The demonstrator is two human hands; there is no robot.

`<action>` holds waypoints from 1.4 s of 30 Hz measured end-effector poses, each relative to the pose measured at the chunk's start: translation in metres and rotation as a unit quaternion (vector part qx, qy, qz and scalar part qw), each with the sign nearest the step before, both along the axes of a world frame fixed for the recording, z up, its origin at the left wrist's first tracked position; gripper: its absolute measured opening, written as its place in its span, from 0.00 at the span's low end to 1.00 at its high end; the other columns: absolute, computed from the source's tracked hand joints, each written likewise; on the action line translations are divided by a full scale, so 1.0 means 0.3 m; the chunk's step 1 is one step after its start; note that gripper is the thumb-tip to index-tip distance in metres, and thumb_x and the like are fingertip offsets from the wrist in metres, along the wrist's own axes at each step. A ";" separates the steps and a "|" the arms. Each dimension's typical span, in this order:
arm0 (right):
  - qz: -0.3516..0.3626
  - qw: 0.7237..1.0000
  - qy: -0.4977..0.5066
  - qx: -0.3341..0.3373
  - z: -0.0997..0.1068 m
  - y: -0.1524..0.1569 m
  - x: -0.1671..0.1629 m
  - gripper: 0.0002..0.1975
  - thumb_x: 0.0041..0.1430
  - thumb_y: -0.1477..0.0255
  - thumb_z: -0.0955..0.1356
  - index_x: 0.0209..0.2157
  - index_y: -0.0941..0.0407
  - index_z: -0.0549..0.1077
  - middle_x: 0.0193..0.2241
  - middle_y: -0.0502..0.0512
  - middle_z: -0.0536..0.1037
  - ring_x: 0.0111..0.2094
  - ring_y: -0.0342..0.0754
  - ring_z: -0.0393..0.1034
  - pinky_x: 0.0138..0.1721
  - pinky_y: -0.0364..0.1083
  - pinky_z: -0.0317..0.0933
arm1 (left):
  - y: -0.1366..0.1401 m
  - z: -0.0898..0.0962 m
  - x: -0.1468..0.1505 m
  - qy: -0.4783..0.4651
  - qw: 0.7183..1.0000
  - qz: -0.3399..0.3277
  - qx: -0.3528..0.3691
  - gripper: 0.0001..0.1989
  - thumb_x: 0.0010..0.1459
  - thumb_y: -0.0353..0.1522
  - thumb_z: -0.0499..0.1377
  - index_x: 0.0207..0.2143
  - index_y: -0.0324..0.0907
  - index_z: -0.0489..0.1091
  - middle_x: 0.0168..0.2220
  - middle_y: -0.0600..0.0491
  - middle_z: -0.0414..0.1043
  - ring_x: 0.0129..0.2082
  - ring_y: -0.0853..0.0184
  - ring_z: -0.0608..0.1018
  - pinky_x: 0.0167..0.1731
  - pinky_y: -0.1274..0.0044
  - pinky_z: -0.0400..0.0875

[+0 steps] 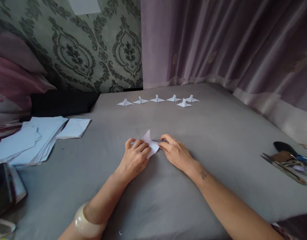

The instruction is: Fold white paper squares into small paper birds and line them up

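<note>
Left hand (136,155) half closed, fingers curled down onto the white folded paper (153,146), pinning it; right hand (174,152) loosely curled, fingertips at the paper's right point, pinching or just touching, can't tell. Paper is between the hands, mid grey cloth (148,206). Possible trouble: left fingers cover part of the folds, so a crease could land crooked; a hard tug on that narrow point could tear or crumple it; soft cloth underneath could leave creases weak. Further out: six small folded papers (156,99) at back, loose sheets (23,143) left, pointed tool (289,172) right, well apart
</note>
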State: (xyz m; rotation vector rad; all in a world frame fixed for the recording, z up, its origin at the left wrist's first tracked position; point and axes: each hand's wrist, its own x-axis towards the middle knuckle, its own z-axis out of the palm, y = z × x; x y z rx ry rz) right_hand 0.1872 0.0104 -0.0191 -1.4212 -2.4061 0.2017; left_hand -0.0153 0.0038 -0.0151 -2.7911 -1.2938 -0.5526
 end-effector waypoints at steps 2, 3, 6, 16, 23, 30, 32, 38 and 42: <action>-0.005 1.000 0.004 -0.011 0.008 -0.001 0.001 0.12 0.64 0.74 0.60 0.39 0.52 0.75 0.43 0.53 0.71 0.33 0.43 0.69 0.29 0.44 0.56 | -0.003 0.000 0.005 -0.005 1.000 0.015 -0.001 0.09 0.63 0.35 0.53 0.36 0.44 0.72 0.40 0.49 0.76 0.43 0.60 0.72 0.50 0.61 0.52; -0.008 1.000 0.008 -0.017 0.010 -0.001 0.001 0.11 0.65 0.73 0.61 0.39 0.53 0.75 0.42 0.53 0.71 0.33 0.43 0.69 0.29 0.44 0.56 | -0.004 0.000 0.008 -0.008 1.000 0.024 0.005 0.10 0.63 0.37 0.53 0.36 0.44 0.73 0.40 0.49 0.76 0.43 0.61 0.73 0.49 0.62 0.53; -0.020 0.999 0.024 -0.030 0.011 0.002 0.000 0.10 0.65 0.71 0.61 0.39 0.53 0.75 0.40 0.54 0.71 0.33 0.43 0.69 0.30 0.44 0.56 | -0.011 0.004 0.016 -0.006 0.998 0.050 0.027 0.12 0.63 0.37 0.52 0.34 0.44 0.74 0.39 0.49 0.75 0.40 0.60 0.72 0.46 0.63 0.56; -0.035 0.998 0.027 -0.035 0.002 0.006 -0.003 0.09 0.65 0.70 0.62 0.37 0.52 0.74 0.38 0.51 0.72 0.33 0.43 0.67 0.31 0.43 0.56 | -0.043 0.022 0.025 0.074 0.996 0.046 0.011 0.12 0.59 0.22 0.49 0.34 0.41 0.71 0.34 0.49 0.74 0.37 0.61 0.74 0.49 0.62 0.56; -0.038 0.998 0.015 -0.037 0.003 0.005 -0.007 0.10 0.65 0.70 0.61 0.37 0.52 0.74 0.38 0.52 0.72 0.35 0.44 0.68 0.31 0.43 0.55 | -0.053 0.048 0.016 0.067 0.996 0.059 -0.012 0.14 0.55 0.20 0.48 0.34 0.43 0.69 0.36 0.49 0.75 0.40 0.59 0.73 0.51 0.61 0.55; -0.038 0.999 -0.002 -0.024 -0.003 -0.001 -0.015 0.12 0.65 0.74 0.59 0.37 0.53 0.73 0.38 0.52 0.72 0.32 0.43 0.68 0.29 0.43 0.54 | -0.049 0.031 0.034 0.016 0.994 0.107 -0.008 0.10 0.61 0.27 0.50 0.35 0.44 0.70 0.36 0.52 0.76 0.38 0.61 0.74 0.49 0.60 0.53; -0.037 0.999 0.004 -0.031 0.001 -0.001 -0.014 0.12 0.66 0.75 0.59 0.37 0.54 0.73 0.38 0.52 0.72 0.31 0.43 0.68 0.30 0.43 0.54 | -0.044 0.027 0.035 -0.001 0.993 0.114 -0.009 0.11 0.64 0.30 0.49 0.33 0.44 0.70 0.34 0.52 0.76 0.37 0.62 0.74 0.48 0.61 0.53; -0.047 0.998 0.024 -0.045 0.006 0.004 -0.019 0.10 0.66 0.70 0.60 0.37 0.54 0.72 0.37 0.52 0.72 0.34 0.44 0.69 0.31 0.43 0.56 | -0.031 0.021 0.036 -0.011 0.991 0.129 -0.026 0.13 0.64 0.32 0.49 0.29 0.42 0.70 0.33 0.53 0.76 0.36 0.64 0.75 0.48 0.62 0.53; -0.064 0.997 0.014 -0.045 -0.001 0.007 -0.030 0.10 0.66 0.70 0.60 0.37 0.54 0.71 0.36 0.53 0.72 0.34 0.44 0.69 0.31 0.43 0.56 | -0.024 0.015 0.046 -0.029 0.988 0.150 -0.031 0.14 0.63 0.33 0.50 0.27 0.42 0.70 0.32 0.52 0.76 0.34 0.64 0.75 0.47 0.62 0.54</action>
